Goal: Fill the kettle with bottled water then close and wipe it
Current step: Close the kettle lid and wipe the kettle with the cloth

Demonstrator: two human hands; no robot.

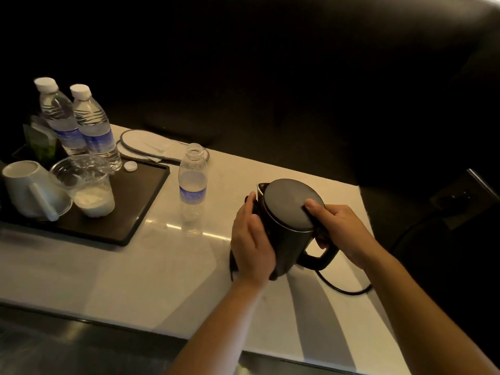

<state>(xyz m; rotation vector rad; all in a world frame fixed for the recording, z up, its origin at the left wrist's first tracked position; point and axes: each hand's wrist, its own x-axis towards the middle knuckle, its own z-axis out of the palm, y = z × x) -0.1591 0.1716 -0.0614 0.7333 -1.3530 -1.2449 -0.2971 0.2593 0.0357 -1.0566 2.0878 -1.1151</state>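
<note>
The black kettle (290,234) stands on the pale counter with its round lid (292,204) shut and its spout pointing away from me. My left hand (251,239) lies flat against the kettle's left side, pressing what looks like a dark cloth (234,263) that hangs below the palm. My right hand (341,231) grips the top of the handle (320,259), thumb resting on the lid's edge. To the left of the kettle stands an uncapped water bottle (192,182) holding only a little water. Its white cap (130,166) lies on the tray.
A black tray (140,201) at left carries two sealed water bottles (94,128), a tipped white mug (24,185), a plastic cup (90,188) and green packets (40,143). White slippers (151,144) lie behind. The kettle's cord (343,289) loops right. The counter's edge runs near me.
</note>
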